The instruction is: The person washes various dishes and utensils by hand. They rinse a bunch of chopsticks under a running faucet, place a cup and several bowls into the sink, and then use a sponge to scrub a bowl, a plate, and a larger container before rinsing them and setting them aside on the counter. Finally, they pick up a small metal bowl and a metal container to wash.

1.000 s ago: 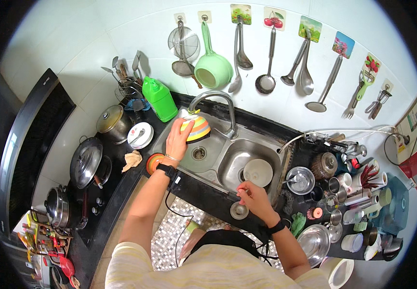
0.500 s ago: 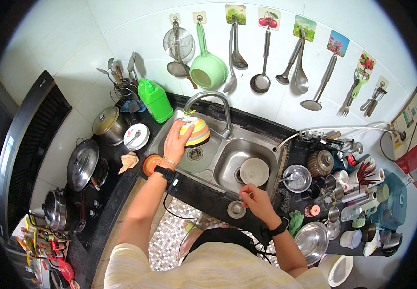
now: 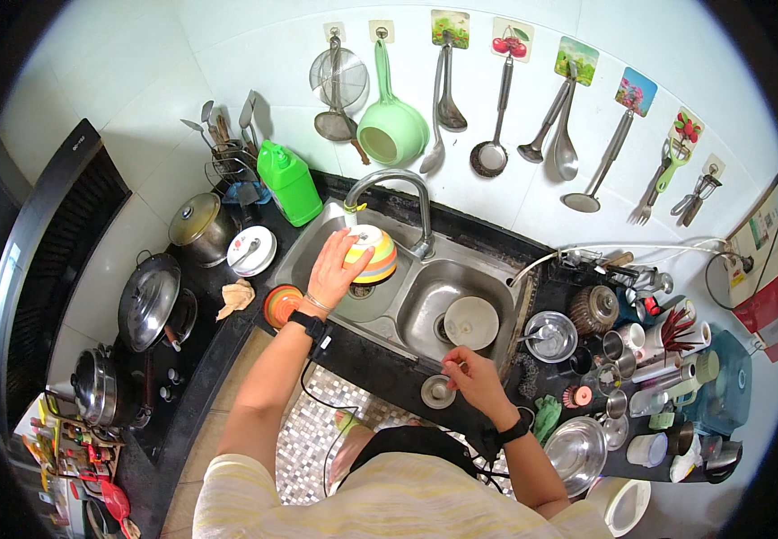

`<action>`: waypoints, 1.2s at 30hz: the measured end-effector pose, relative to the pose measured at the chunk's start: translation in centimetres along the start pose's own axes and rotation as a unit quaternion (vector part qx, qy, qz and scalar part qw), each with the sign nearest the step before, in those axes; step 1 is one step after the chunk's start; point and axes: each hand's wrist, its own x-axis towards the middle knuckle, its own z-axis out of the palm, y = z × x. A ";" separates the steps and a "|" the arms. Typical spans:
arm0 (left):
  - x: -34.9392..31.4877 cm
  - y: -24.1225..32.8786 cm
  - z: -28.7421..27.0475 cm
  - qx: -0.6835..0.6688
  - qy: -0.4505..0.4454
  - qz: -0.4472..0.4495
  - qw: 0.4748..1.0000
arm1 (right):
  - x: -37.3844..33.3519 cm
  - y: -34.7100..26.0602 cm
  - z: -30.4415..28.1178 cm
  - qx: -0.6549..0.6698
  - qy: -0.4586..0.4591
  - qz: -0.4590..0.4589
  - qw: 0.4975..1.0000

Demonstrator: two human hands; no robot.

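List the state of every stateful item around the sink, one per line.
left hand: gripping the striped bowl
striped bowl: upside down, over the left basin
right hand: fingertips on the sink strainer
sink strainer: out of the drain, on the front edge
faucet: no water visible
white plate: flat in the right basin
pot: lid on

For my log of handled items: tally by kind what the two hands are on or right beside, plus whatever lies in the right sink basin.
Striped bowl, under the left hand: 1
Small round metal strainer, on the sink's front rim beside the right hand: 1
White round plate, in the right basin: 1
Total: 3
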 end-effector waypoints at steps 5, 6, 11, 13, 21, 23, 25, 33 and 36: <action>-1.0 0.2 1.1 -0.008 -0.005 -0.011 1.000 | 0.1 -0.1 0.5 -0.004 -0.014 0.004 1.000; -1.4 0.2 1.4 -0.006 -0.004 -0.013 1.000 | 0.2 -0.4 0.6 -0.012 -0.015 0.004 1.000; -3.6 0.9 2.8 -0.009 -0.047 -0.085 0.995 | 0.2 -0.5 1.2 -0.018 -0.024 0.021 0.999; -4.9 2.0 4.4 -0.069 -0.054 -0.223 0.971 | 0.0 -0.2 1.5 -0.030 -0.012 0.027 0.999; -13.2 8.9 7.2 -0.496 -0.138 -0.780 0.355 | -0.7 1.0 1.5 -0.011 -0.001 0.041 0.999; -15.7 9.2 5.0 -0.525 -0.162 -0.794 0.260 | -0.5 0.9 2.0 -0.009 -0.018 0.038 0.999; -17.7 10.3 3.9 -0.505 -0.188 -0.787 0.300 | -0.3 1.1 2.2 -0.010 -0.024 0.041 0.999; -22.4 11.4 3.6 -0.487 -0.171 -0.779 0.356 | 0.7 1.2 3.9 -0.044 -0.104 0.035 0.993; -24.3 11.8 4.2 -0.472 -0.178 -0.767 0.397 | 1.4 2.8 4.8 -0.058 -0.137 0.023 0.989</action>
